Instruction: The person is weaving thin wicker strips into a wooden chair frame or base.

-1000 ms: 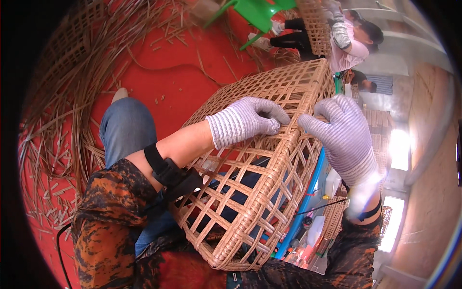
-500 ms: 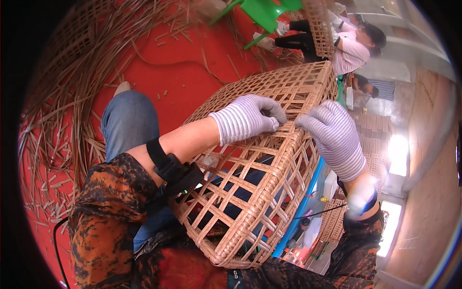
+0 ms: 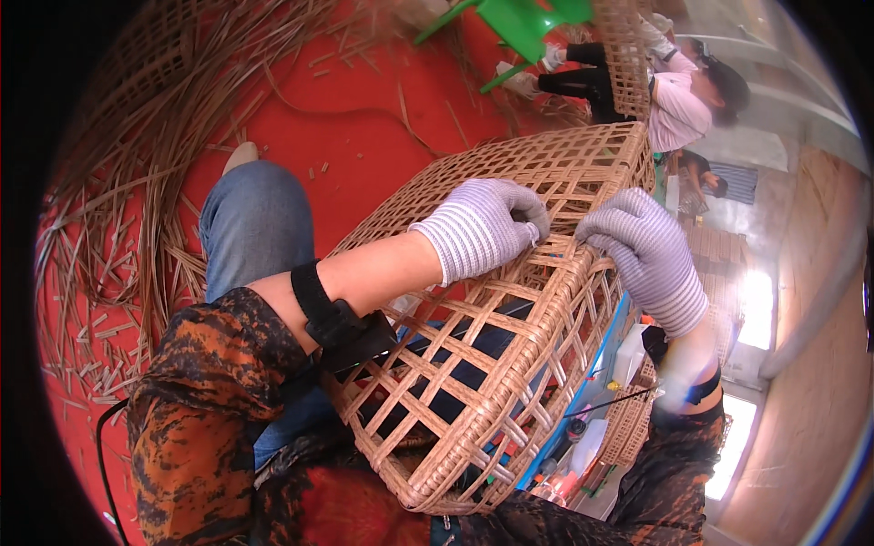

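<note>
While the lilac-striped, gloved left hand [image 3: 492,227] curls its fingers against the tan, box-shaped, open-woven basket [image 3: 492,387] beneath it, the matching right hand [image 3: 642,255] bends over its edge just beside; whether either grips it, I cannot tell.

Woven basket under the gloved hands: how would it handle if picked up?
The woven basket is probably light for its size, being mostly open weave. Likely fairly stiff overall, given its thick braided edge. Its boxy shape suggests it won't roll easily.
</note>
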A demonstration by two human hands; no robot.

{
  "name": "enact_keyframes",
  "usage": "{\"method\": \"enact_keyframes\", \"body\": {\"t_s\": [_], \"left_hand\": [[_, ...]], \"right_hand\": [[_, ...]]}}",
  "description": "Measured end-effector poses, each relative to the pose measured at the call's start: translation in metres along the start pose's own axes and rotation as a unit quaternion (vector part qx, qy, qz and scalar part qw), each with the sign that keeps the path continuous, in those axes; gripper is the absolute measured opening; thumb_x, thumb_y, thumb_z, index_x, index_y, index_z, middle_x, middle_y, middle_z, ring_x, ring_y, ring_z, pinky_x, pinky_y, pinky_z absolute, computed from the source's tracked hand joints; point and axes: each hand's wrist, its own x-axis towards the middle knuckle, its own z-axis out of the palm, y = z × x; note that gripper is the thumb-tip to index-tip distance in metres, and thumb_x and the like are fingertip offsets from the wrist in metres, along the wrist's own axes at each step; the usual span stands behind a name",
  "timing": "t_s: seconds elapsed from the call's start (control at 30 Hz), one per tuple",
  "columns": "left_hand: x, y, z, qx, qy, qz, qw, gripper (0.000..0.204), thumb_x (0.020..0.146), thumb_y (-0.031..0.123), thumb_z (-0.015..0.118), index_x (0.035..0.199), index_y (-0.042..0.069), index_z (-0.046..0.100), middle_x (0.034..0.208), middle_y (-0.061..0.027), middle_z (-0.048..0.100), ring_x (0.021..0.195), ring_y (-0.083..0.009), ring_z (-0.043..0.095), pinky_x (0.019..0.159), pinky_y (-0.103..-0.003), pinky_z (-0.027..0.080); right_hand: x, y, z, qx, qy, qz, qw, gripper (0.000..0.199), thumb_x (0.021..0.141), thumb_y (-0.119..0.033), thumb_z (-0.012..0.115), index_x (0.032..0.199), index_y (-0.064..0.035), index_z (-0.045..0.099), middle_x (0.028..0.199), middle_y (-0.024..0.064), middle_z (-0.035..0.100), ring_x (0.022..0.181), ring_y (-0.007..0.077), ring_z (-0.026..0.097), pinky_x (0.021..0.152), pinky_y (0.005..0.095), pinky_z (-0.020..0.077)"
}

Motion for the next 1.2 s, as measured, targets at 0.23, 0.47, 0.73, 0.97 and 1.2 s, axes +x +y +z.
{"method": "enact_keyframes", "body": {"t_s": [0.23, 0.47, 0.73, 0.97, 1.2], "left_hand": [[-0.006, -0.001, 0.005, 0.073, 0.049, 0.080, 0.993, 0.012, 0.082, 0.006, 0.065, 0.090, 0.002, 0.072, 0.090, -0.0121, 0.066, 0.086, -0.0238, 0.066, 0.083, -0.034, 0.054], [-0.014, 0.001, 0.010, 0.076, 0.053, 0.084, 0.992, 0.013, 0.081, 0.008, 0.066, 0.091, 0.003, 0.073, 0.091, -0.0127, 0.065, 0.088, -0.0253, 0.065, 0.083, -0.035, 0.053], [-0.025, 0.008, 0.013, 0.105, 0.094, 0.128, 0.982, 0.016, 0.081, 0.013, 0.069, 0.093, 0.003, 0.073, 0.092, -0.0120, 0.065, 0.082, -0.0258, 0.066, 0.077, -0.034, 0.055], [-0.016, 0.013, 0.009, 0.029, 0.057, 0.013, 0.998, 0.017, 0.080, 0.012, 0.074, 0.093, 0.002, 0.074, 0.087, -0.0108, 0.067, 0.074, -0.0173, 0.067, 0.072, -0.031, 0.055], [-0.002, 0.021, -0.002, 0.157, 0.019, 0.027, 0.987, 0.022, 0.077, 0.018, 0.077, 0.094, 0.005, 0.075, 0.085, -0.0106, 0.070, 0.078, -0.0224, 0.067, 0.075, -0.033, 0.054]], "right_hand": [[0.009, -0.007, -0.006, -0.026, -0.036, -0.005, 0.999, 0.010, 0.080, -0.009, 0.066, 0.090, -0.0069, 0.066, 0.084, 0.0122, 0.059, 0.085, 0.0336, 0.059, 0.076, 0.0424, 0.0489], [0.011, -0.029, -0.004, -0.173, -0.037, 0.005, 0.984, 0.008, 0.080, -0.010, 0.066, 0.086, -0.0057, 0.066, 0.083, 0.0125, 0.061, 0.084, 0.0322, 0.061, 0.075, 0.0422, 0.0495], [0.011, -0.044, 0.000, -0.240, -0.037, 0.026, 0.970, 0.007, 0.082, -0.011, 0.066, 0.087, -0.0065, 0.066, 0.080, 0.0110, 0.064, 0.078, 0.0300, 0.063, 0.072, 0.0408, 0.0503], [0.006, -0.044, 0.000, -0.241, -0.038, 0.043, 0.969, 0.008, 0.081, -0.011, 0.067, 0.088, -0.0070, 0.066, 0.077, 0.0112, 0.064, 0.075, 0.0301, 0.064, 0.070, 0.0403, 0.0505], [0.009, -0.038, -0.008, -0.154, -0.002, 0.046, 0.987, 0.008, 0.080, -0.014, 0.067, 0.085, -0.0068, 0.065, 0.077, 0.0114, 0.064, 0.076, 0.0319, 0.065, 0.069, 0.0416, 0.0507]]}}
